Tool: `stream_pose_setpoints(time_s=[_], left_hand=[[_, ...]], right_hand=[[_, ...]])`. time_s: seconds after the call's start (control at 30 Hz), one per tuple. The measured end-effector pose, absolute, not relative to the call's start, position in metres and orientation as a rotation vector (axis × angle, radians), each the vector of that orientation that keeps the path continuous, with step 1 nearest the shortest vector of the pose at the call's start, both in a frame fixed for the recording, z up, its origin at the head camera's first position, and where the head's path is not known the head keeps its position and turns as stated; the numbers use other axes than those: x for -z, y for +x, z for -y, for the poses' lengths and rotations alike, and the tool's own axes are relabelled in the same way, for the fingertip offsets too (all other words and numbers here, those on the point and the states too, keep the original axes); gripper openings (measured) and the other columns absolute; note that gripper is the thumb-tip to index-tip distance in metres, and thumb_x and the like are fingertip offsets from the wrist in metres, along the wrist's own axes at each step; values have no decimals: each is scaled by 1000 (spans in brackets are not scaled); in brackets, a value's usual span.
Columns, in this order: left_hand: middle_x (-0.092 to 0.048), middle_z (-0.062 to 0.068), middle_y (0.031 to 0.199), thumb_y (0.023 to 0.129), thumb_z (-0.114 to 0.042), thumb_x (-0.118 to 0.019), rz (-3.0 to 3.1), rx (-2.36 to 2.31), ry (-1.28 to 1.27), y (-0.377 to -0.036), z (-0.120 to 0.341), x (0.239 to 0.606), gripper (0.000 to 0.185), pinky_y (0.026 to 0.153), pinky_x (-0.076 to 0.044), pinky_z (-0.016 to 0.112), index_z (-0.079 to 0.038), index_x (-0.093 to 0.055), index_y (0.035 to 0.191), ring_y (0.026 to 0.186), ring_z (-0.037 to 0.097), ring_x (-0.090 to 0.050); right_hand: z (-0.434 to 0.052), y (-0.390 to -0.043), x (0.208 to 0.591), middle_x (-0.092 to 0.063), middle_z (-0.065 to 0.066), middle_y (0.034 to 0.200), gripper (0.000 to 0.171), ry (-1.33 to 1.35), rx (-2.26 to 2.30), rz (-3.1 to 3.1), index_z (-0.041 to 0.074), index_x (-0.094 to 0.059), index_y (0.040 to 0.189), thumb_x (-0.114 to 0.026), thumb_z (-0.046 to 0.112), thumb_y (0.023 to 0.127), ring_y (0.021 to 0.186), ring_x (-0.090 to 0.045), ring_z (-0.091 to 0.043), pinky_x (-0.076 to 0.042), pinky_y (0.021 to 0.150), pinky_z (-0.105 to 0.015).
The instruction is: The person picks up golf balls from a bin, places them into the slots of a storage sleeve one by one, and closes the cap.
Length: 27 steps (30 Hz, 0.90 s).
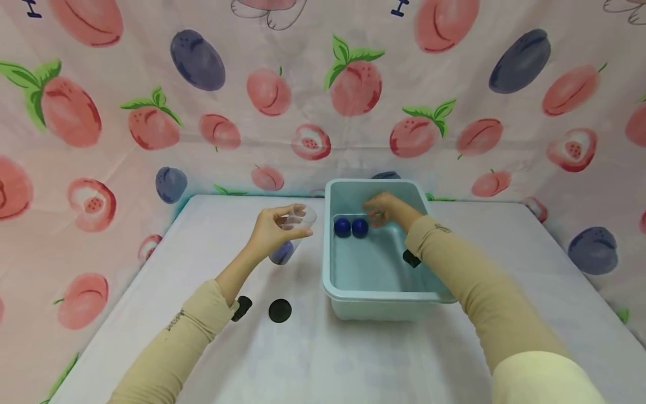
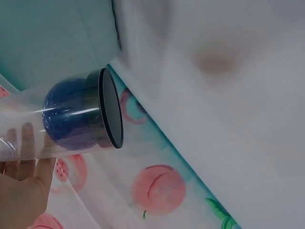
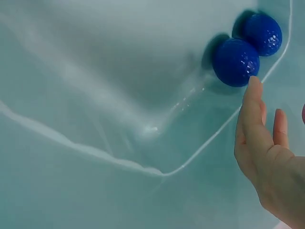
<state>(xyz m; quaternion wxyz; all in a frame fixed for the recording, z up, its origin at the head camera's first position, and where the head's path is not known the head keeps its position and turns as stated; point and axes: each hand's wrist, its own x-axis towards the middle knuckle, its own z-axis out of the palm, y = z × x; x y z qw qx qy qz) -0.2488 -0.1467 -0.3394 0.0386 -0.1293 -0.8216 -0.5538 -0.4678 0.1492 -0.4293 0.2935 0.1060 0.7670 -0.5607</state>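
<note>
My left hand (image 1: 275, 227) grips a clear plastic cup (image 1: 299, 220), tilted just left of the tub. A blue ball (image 1: 282, 252) lies inside at the cup's lower end. In the left wrist view the cup (image 2: 28, 129) shows that ball (image 2: 69, 114) resting against its dark round bottom (image 2: 110, 109), with my fingers (image 2: 21, 188) around the wall. My right hand (image 1: 378, 210) reaches into the light teal tub (image 1: 375, 292), fingers straight and holding nothing. Two blue balls (image 1: 342, 226) (image 1: 360, 227) lie side by side at the tub's far wall. My index fingertip (image 3: 255, 86) is just below the nearer ball (image 3: 236, 62); the other ball (image 3: 261, 33) sits behind it.
The tub stands on a white table (image 1: 323, 359). A black disc (image 1: 280, 310) lies on the table near my left forearm. Fruit-print cloth (image 1: 151, 112) walls the table at the back and both sides.
</note>
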Motion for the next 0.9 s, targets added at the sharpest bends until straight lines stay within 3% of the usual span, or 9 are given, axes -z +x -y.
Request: stream_pose_setpoints(time_s=[0.13,0.33,0.47,0.6,0.7,0.77,0.9], left_hand=[[-65,18,117,72,-15,-82,2527,1676,-397,-247,147,340,53,90,-53,39,-6,-64,121,103,28,-64],[-67,14,116,72,-16,-82,2532,1624,-389,-247,150,337,52,91,-53,40,-7,-65,120,101,27,-65],[-66,13,119,72,-16,-82,2540,1637,-384,-246,152,337,53,92,-53,39,-7,-64,122,103,27,-64],[-66,12,119,72,-17,-82,2548,1621,-374,-246,154,338,53,92,-53,39,-10,-64,122,103,26,-64],[-67,12,118,72,-18,-82,2552,1600,-368,-247,156,339,52,92,-52,39,-11,-65,121,102,25,-64],[-67,12,117,72,-18,-82,2555,1603,-364,-247,156,339,52,93,-52,40,-11,-66,120,102,25,-64],[-67,13,117,72,-18,-83,2555,1622,-366,-246,155,342,50,94,-51,41,-9,-66,118,101,26,-64]], right_hand=[[-152,-480,452,-56,-26,116,52,320,1494,-2058,3,-51,123,-76,17,79,105,-57,-43,-55,79,-51],[-146,-494,470,-55,-23,122,55,401,1440,-2100,3,-50,128,-73,18,81,108,-57,-40,-55,80,-50],[-142,-497,473,-59,-22,111,57,392,1391,-2139,2,-49,124,-77,20,77,99,-60,-40,-55,78,-50],[-139,-494,471,-57,-23,114,68,405,1385,-2116,2,-41,130,-78,17,75,99,-60,-42,-55,78,-51],[-139,-509,489,-52,-24,125,71,465,1377,-2107,2,-36,136,-75,14,78,105,-57,-45,-54,80,-54],[-141,-517,499,-55,-22,113,70,471,1363,-2102,2,-41,130,-80,15,73,93,-60,-43,-56,72,-52],[-136,-493,485,-55,-21,112,67,472,1301,-2137,2,-43,127,-80,14,73,88,-62,-42,-57,71,-48]])
